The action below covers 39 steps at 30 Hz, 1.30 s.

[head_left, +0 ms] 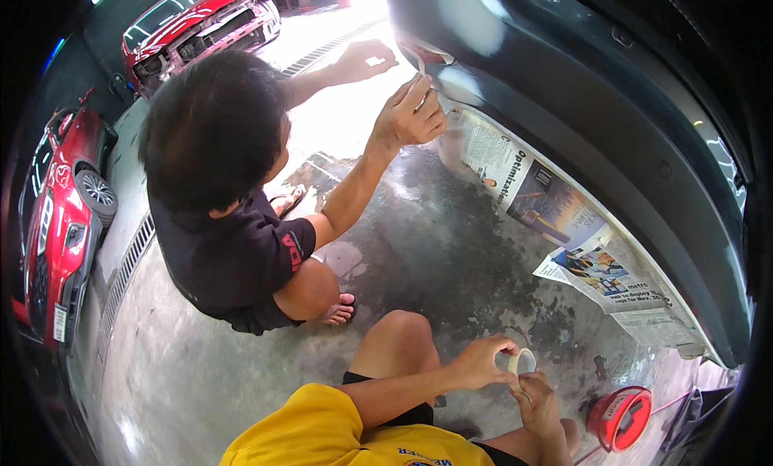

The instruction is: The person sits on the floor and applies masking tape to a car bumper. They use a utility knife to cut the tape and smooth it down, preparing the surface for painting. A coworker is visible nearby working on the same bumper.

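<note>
Low in the head view, a roll of pale masking tape point(527, 361) is held up between my two hands. My left hand point(485, 363) grips its left side, fingers closed around the edge. Just below it, my right hand point(537, 402) is pinched closed at the roll's lower edge; whether those fingers hold the roll itself or its loose end is hard to see. To the right, newspaper sheets point(555, 204) hang along the lower edge of a dark car bumper point(612, 144), which has pale sanded-looking patches near its far end.
A co-worker in a dark shirt point(217, 257) squats ahead on the left, one hand point(412, 112) raised at the bumper's far corner. A red bucket point(620, 418) stands at lower right. Red cars point(60, 224) are parked at left and far back. A drain grate point(129, 265) crosses the wet-stained concrete floor.
</note>
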Motion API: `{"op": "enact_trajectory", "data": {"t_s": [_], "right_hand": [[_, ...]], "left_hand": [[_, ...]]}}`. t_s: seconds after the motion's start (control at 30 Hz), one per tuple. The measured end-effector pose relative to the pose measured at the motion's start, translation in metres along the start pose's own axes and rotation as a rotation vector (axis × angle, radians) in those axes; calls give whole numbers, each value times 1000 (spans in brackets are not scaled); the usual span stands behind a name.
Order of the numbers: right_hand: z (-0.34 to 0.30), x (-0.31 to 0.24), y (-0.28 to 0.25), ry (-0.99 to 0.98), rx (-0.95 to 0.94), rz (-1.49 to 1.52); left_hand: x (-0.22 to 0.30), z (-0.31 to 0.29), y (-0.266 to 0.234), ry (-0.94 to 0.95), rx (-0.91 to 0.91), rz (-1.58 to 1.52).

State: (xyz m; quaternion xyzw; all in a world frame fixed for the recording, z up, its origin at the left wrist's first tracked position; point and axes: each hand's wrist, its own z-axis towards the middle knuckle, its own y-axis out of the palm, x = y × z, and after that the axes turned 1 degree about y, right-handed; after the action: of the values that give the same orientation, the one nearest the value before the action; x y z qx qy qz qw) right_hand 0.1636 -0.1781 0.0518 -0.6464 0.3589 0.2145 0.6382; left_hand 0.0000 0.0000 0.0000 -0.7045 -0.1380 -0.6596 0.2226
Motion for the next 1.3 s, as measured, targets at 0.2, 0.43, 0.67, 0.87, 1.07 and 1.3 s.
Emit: {"op": "enact_trajectory", "data": {"t_s": [0.2,0.43,0.67,0.87,1.07,1.3], "right_hand": [[4,12,14,-62,65,4],[-6,20,-3,-44,78,21],[-17,41,1,-40,47,86],[-25,39,-6,14,79,64],[3,-3,-56,-159,236,-127],[44,-55,-115,-309,520,-257]], "left_hand": [[-13,2,1,42,26,74],[4,10,25,-38,56,33],[0,20,18,-75,-113,204],[8,38,16,-152,-112,6],[72,64,-6,27,-10,225],[155,85,-30,306,123,140]]}}
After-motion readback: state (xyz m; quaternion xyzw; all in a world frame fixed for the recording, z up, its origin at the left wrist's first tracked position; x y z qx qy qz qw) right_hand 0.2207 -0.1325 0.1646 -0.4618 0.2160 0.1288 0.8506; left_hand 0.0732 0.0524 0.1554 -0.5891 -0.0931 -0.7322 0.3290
